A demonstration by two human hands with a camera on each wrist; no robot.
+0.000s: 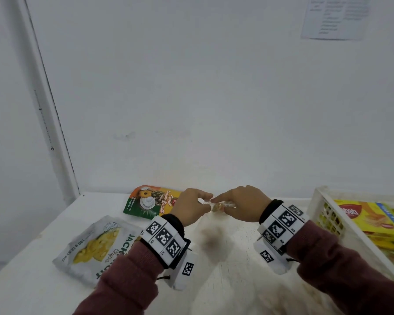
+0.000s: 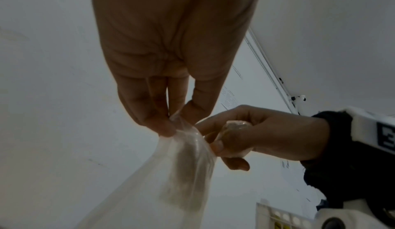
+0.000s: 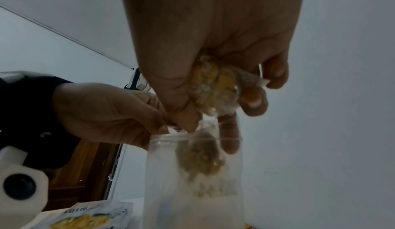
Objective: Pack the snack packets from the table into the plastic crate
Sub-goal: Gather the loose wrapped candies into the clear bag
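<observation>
I see the white surface running to the wall, its left edge falling off diagonally past the jackfruit chips packet. The plastic crate sits at the right edge, its near wall just beside my right wrist, with yellow packets already inside. Jackfruit packet lies flat front-left, partly under my left sleeve. Pineapple biscuit packet lies flat near the wall, touching the back of my left hand in view. Bare surface between the two packets and the crate. A clear bag hangs above the surface between my hands, left fingers pinching its top edge. Right hand has fingers curled round a small clear snack packet, forefinger inside the bag mouth.
</observation>
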